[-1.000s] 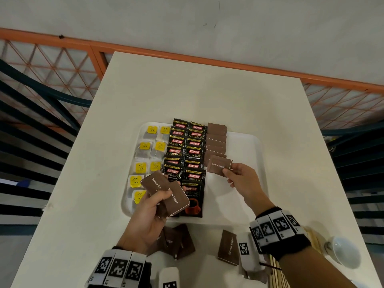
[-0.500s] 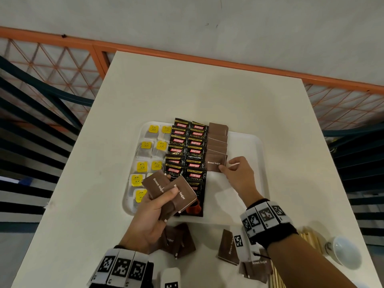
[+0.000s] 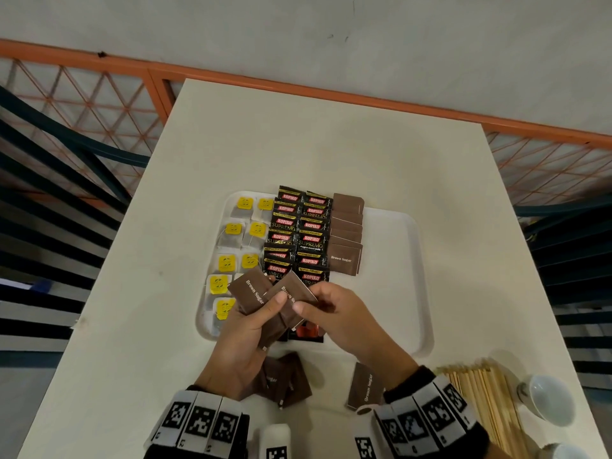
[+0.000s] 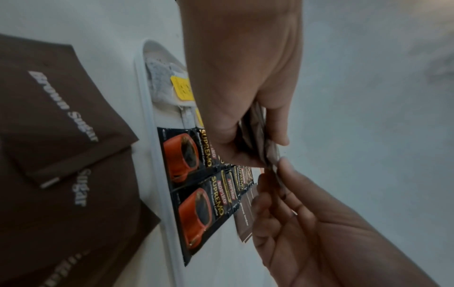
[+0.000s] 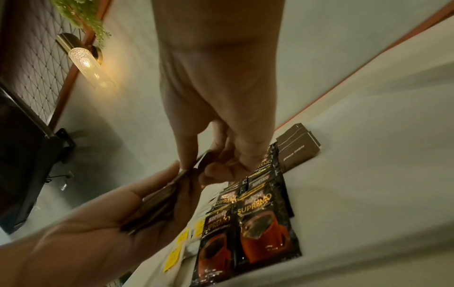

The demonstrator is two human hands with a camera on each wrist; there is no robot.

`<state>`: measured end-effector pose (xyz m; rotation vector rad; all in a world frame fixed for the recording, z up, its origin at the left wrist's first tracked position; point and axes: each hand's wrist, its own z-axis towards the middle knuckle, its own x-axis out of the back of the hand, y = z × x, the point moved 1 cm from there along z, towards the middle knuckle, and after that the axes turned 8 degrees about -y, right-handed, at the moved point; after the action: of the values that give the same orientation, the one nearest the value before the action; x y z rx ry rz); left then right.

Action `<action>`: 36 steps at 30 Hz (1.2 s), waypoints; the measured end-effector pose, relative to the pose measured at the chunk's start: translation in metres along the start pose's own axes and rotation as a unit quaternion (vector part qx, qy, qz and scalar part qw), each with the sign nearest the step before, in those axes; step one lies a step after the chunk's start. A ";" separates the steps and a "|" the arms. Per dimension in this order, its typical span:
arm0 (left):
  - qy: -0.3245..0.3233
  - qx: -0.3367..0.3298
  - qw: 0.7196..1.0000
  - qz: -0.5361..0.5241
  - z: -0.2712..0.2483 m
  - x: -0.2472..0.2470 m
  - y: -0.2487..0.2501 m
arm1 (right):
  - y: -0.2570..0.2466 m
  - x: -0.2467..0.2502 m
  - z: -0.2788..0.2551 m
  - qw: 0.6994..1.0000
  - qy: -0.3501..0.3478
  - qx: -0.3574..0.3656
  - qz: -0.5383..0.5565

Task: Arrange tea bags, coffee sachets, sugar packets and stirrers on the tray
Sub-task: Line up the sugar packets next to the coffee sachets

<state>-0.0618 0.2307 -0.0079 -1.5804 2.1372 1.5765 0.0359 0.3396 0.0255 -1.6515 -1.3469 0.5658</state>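
Note:
A white tray [image 3: 397, 223] holds two columns of tea bags with yellow tags [image 3: 233, 229], two columns of black coffee sachets [image 3: 299, 233] and a column of brown sugar packets [image 3: 345, 240]. Above the tray's near edge my left hand [image 3: 251, 326] grips a small fan of brown sugar packets [image 3: 253, 293]. My right hand [image 3: 334, 313] pinches the rightmost packet of that fan [image 3: 298, 293] between thumb and fingers. The left wrist view shows the held packets [image 4: 260, 136] edge-on with my right hand's fingertips [image 4: 285, 165] on their end. Wooden stirrers [image 3: 483, 402] lie on the table at the near right.
Loose brown sugar packets [image 3: 284, 379] and another one [image 3: 364, 389] lie on the white table [image 3: 331, 144] before the tray. A white cup [image 3: 543, 399] stands beside the stirrers. Orange railings with mesh [image 3: 82, 104] flank the table. The tray's right half is bare.
My right hand laid a sugar packet at the near end of the tray's sugar column, let go, and came back left to the fan in my left hand, where it now pinches a packet.

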 end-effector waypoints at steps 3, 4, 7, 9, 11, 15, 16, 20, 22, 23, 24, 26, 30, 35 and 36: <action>0.001 0.011 1.000 -0.008 -0.001 0.001 -0.001 | 0.004 -0.001 0.002 1.000 0.012 -0.006 0.026; 0.000 0.012 1.000 -0.012 -0.001 0.002 -0.001 | 0.003 -0.001 0.002 1.000 0.019 -0.005 0.018; -0.012 0.016 1.000 0.003 -0.002 0.002 -0.002 | 0.002 0.002 0.002 0.997 0.064 0.002 0.031; -0.014 0.021 0.999 0.021 -0.003 0.001 -0.004 | 0.002 0.005 0.001 0.993 0.090 0.011 0.075; -0.011 0.020 0.999 0.028 -0.003 0.000 -0.005 | 0.003 0.007 0.001 0.991 0.090 0.012 0.098; 0.000 0.015 1.000 0.026 0.000 -0.002 -0.005 | 0.009 0.005 0.000 0.993 0.056 -0.003 0.103; 0.003 0.014 1.000 0.024 0.000 -0.002 -0.005 | 0.011 0.005 -0.001 0.992 0.056 -0.005 0.110; 0.004 0.029 0.999 -0.022 0.001 0.001 -0.003 | 0.022 0.018 0.001 0.981 0.098 -0.008 0.166; -0.001 0.038 0.998 -0.048 0.000 0.003 -0.001 | 0.029 0.030 0.002 0.976 0.134 -0.015 0.169; -0.004 0.040 0.998 -0.056 0.000 0.003 0.000 | 0.033 0.037 0.004 0.975 0.157 -0.026 0.157; -0.009 0.043 0.997 -0.066 -0.001 0.004 0.001 | 0.036 0.043 0.006 0.973 0.182 -0.039 0.138; -0.021 0.047 0.995 -0.081 -0.003 0.003 0.003 | 0.042 0.055 0.010 0.968 0.225 -0.064 0.095; -0.035 0.059 0.992 -0.110 -0.004 0.001 0.004 | 0.051 0.068 0.019 0.960 0.261 -0.084 0.057; -0.051 0.057 0.994 -0.083 -0.006 0.002 0.003 | 0.056 0.069 0.030 0.959 0.263 -0.095 0.046; -0.055 0.053 0.995 -0.070 -0.007 0.001 0.004 | 0.057 0.069 0.032 0.959 0.264 -0.094 0.043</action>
<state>-0.0615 0.2247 -0.0026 -1.5350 1.9729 1.4463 0.0605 0.4154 -0.0258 -1.8527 -0.9565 0.0280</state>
